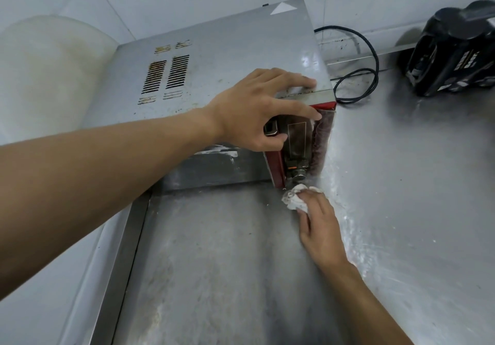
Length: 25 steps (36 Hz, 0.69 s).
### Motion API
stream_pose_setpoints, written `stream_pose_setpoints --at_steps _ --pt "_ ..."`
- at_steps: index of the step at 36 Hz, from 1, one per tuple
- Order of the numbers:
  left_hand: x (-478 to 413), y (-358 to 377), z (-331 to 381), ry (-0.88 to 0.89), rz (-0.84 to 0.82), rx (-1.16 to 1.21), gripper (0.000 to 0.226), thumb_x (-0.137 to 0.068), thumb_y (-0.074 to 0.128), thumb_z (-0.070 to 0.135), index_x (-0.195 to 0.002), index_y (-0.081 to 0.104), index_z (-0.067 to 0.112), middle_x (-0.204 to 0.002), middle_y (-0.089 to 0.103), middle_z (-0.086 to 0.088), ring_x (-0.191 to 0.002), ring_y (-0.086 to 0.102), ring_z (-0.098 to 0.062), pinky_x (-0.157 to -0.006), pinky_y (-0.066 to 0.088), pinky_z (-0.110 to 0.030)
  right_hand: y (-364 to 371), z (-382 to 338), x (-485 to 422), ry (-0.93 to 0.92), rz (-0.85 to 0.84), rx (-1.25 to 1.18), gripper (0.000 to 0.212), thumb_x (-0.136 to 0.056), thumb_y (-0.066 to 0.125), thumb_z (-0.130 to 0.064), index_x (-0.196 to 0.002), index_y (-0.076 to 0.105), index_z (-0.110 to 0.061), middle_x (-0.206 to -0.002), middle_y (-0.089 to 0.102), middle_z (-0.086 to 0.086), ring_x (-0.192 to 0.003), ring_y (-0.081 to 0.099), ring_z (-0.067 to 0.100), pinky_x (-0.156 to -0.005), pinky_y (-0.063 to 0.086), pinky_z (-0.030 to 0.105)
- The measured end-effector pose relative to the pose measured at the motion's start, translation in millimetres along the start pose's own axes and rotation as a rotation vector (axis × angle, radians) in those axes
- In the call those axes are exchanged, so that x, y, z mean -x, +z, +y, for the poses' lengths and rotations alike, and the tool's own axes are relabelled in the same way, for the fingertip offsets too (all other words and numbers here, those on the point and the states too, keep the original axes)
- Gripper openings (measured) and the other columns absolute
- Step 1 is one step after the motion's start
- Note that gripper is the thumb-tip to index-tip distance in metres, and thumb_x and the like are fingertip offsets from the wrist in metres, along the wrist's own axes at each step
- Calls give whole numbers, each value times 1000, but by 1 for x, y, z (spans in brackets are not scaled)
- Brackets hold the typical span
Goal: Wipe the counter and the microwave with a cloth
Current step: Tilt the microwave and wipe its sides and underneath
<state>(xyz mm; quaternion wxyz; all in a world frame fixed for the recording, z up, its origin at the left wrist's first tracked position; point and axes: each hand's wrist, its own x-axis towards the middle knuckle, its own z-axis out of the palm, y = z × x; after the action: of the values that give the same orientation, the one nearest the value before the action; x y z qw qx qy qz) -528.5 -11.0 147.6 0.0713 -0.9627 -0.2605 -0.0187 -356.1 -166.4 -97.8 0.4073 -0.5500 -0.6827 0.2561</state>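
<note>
The microwave [214, 57] stands at the tabletop's [401, 183] back left corner, its steel top stained around the vents. The left hand [257, 106] grips its upper front edge, fingers [294, 80] bent over the top and thumb against the dark control panel. The right hand [321, 226] presses a bunched white cloth [292, 198] onto the tabletop, touching the microwave's lower front corner; its fingers seem curled round the cloth. A black cord [372, 57] loops behind, and a black appliance [452, 49] sits by the back edge.
</note>
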Motion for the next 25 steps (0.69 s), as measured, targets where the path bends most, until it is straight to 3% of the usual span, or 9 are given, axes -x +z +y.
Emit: stream_pose_setpoints --at_steps 10,16,20,25 --pt "0 0 1 -10 -6 -7 55 -87 64 41 -142 62 36 -158 44 -6 -139 47 -29 -113 38 -49 12 1 -40 -7 36 99 40 -92 60 8 -130 64 -4 -139 57 13 -125 56 32 -108 47 44" --pt "0 0 0 -9 -6 -13 55 -88 63 42 -142 61 37 -159 43 -5 -139 46 -28 -114 36 -47 6 1 -17 -37 -6 92 43 -91 62 7 -131 63 -9 -130 58 9 -115 58 28 -102 47 37" --pt "0 0 0 -10 -2 -5 54 -87 63 41 -141 63 36 -158 45 -5 -140 47 -29 -114 36 -47 2 0 -3 3 11 37 40 -96 61 3 -134 62 -12 -135 56 4 -123 54 22 -109 45 41" --pt "0 1 -1 -5 -4 -14 54 -87 63 41 -141 63 36 -158 45 -5 -139 48 -28 -113 37 -47 -5 -14 -13 91 232 -50 33 -101 57 -1 -133 61 -9 -128 52 7 -117 52 14 -104 41 18"
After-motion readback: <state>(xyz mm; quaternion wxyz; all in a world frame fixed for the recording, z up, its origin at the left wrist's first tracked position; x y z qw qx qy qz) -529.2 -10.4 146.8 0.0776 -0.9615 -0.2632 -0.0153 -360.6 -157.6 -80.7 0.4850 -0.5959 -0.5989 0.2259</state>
